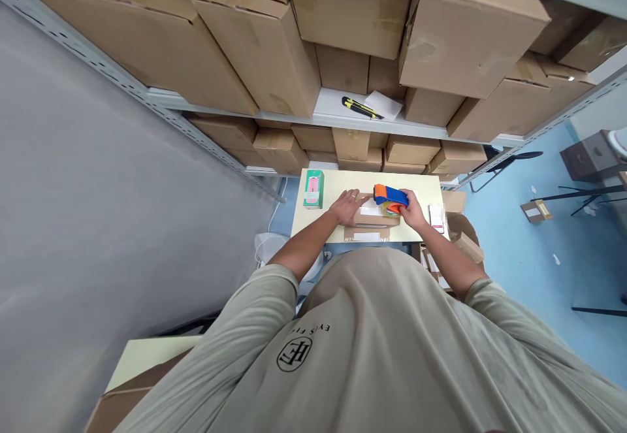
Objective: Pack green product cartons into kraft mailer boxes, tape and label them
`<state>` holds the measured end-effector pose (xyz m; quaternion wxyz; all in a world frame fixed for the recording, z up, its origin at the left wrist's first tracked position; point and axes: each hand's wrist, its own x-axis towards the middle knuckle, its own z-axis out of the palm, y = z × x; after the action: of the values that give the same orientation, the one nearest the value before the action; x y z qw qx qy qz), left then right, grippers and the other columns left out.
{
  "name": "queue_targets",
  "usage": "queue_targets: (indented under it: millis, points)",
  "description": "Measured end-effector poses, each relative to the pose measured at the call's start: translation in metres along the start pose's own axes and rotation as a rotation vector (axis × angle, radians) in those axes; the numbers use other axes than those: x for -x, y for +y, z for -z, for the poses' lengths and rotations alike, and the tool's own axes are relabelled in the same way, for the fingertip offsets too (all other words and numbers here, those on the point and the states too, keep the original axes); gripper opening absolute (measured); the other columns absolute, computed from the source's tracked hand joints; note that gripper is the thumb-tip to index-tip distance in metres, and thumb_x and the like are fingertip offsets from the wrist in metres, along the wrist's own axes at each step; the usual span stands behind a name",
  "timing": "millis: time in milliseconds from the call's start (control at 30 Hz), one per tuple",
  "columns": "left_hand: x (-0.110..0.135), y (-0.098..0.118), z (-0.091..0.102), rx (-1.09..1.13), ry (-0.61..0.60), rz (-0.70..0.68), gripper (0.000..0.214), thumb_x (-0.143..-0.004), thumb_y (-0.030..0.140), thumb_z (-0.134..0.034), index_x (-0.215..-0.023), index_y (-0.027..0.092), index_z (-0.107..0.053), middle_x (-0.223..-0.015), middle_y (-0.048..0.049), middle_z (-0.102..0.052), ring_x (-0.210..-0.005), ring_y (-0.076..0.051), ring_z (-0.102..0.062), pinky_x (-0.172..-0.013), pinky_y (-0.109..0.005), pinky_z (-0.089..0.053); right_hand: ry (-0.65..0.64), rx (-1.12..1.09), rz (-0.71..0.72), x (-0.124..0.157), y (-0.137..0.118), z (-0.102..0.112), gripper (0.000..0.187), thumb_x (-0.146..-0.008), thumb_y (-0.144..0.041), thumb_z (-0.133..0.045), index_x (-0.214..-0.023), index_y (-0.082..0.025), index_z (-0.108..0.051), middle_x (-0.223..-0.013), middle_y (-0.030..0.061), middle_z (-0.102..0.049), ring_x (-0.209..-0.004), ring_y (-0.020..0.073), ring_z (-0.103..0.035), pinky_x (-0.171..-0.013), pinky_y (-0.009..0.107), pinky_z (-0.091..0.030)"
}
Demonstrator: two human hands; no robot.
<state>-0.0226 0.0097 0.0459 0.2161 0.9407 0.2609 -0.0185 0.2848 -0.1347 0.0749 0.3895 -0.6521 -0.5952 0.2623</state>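
Head view here: left hand (347, 208) lies flat and open on a flat cardboard mailer (375, 220) on the counter (337, 185), right hand (410, 209) gripping an orange-and-blue tape dispenser (390, 196) right on top of it. Can't tell if the mailer's sealed yet; a green box (313, 189) sits off to the left.

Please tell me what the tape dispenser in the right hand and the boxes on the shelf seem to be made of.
The tape dispenser looks like moulded plastic, probably, since its blue and orange body has a smooth, slightly glossy surface. The boxes on the shelf look like brown cardboard, matt, with folded edges and taped seams.
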Motion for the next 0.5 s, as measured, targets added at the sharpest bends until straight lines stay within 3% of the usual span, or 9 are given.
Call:
queue_targets:
  millis: [100,200,333,400,500]
  points:
    - [-0.001,-0.004,-0.015,0.043,-0.027,0.021,0.140,-0.062,0.043,-0.101,-0.183,0.021,-0.035,-0.185,-0.0264,-0.031,-0.170,-0.054,-0.028,-0.137,-0.063,-0.028,-0.027,0.037,-0.019,-0.003,0.005,-0.008,0.069,-0.083,-0.022,-0.062,-0.152,-0.025,-0.056,-0.149,0.0151,-0.063,-0.139,0.0373,-0.063,-0.128,0.063,-0.051]
    - [0.003,-0.006,-0.026,0.111,-0.009,0.053,0.148,-0.065,0.056,-0.101,-0.186,0.015,-0.026,-0.188,-0.0281,-0.024,-0.176,-0.053,-0.017,-0.140,-0.061,-0.027,-0.073,0.074,-0.009,-0.003,0.008,-0.016,0.071,-0.081,-0.020,-0.059,-0.152,-0.024,-0.057,-0.148,0.0149,-0.064,-0.138,0.0364,-0.064,-0.127,0.062,-0.053]
    - [0.015,-0.006,-0.032,0.265,0.097,0.124,0.161,-0.061,0.074,-0.102,-0.185,0.009,-0.024,-0.189,-0.0297,-0.023,-0.178,-0.052,-0.013,-0.143,-0.061,-0.023,-0.112,0.132,-0.002,-0.004,0.007,-0.024,0.075,-0.081,-0.018,-0.058,-0.155,-0.025,-0.058,-0.151,0.0144,-0.064,-0.139,0.0365,-0.063,-0.126,0.062,-0.053]
    - [0.023,-0.003,-0.032,0.413,0.262,0.239,0.143,-0.070,0.073,-0.098,-0.182,0.012,-0.034,-0.186,-0.0274,-0.033,-0.176,-0.048,-0.026,-0.141,-0.057,-0.031,-0.111,0.144,-0.001,-0.004,0.007,-0.026,0.075,-0.081,-0.018,-0.058,-0.155,-0.025,-0.058,-0.151,0.0144,-0.064,-0.139,0.0364,-0.063,-0.126,0.061,-0.054]
    - [0.028,0.009,-0.031,0.777,0.592,0.516,0.080,-0.096,0.069,-0.078,-0.157,0.017,-0.068,-0.159,-0.0224,-0.067,-0.150,-0.036,-0.063,-0.123,-0.048,-0.054,-0.097,0.138,0.008,-0.005,0.008,-0.026,0.073,-0.081,-0.018,-0.058,-0.153,-0.025,-0.059,-0.148,0.0144,-0.065,-0.138,0.0360,-0.063,-0.125,0.061,-0.055]
